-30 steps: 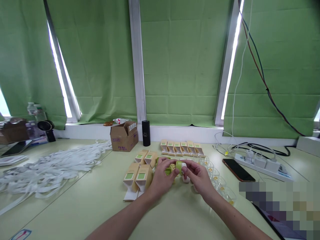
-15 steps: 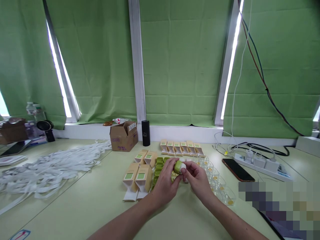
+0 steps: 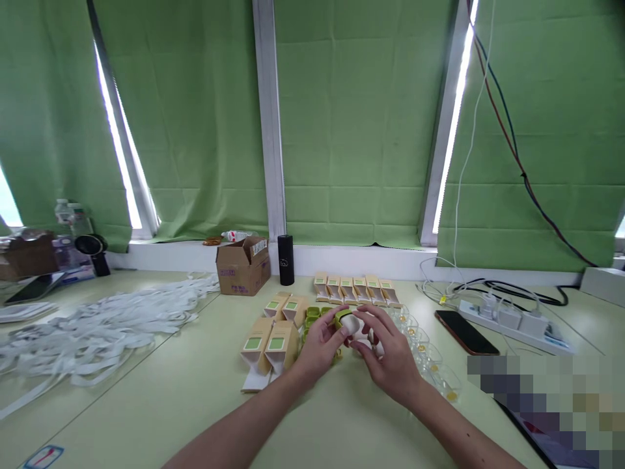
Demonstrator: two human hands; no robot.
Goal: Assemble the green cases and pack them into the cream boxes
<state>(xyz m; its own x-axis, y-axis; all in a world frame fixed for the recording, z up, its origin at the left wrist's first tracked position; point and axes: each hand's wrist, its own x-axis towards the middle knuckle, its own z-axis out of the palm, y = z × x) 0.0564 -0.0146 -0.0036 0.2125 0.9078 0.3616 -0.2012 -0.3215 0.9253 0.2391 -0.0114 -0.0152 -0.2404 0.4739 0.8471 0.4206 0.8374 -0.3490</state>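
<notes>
Above the middle of the table, my left hand grips a small green holder with a rounded white piece at its near side. My right hand is just to the right, its thumb and fingers apart, with the fingertips close to the white piece. Whether they touch it I cannot tell. Behind my left hand are several green holders in rows, partly hidden by the hand. Clear plastic cups with yellow bottoms stand in rows beyond my right hand.
Beige boxes with open flaps stand at the left and at the back. White ribbons are heaped on the left. A cardboard carton and a black cylinder are by the wall. A phone and a power strip lie right.
My right hand's fingers have spread from their pinch at the white piece and shifted slightly right. The green holder has turned in my left hand, so more of the white piece shows.
</notes>
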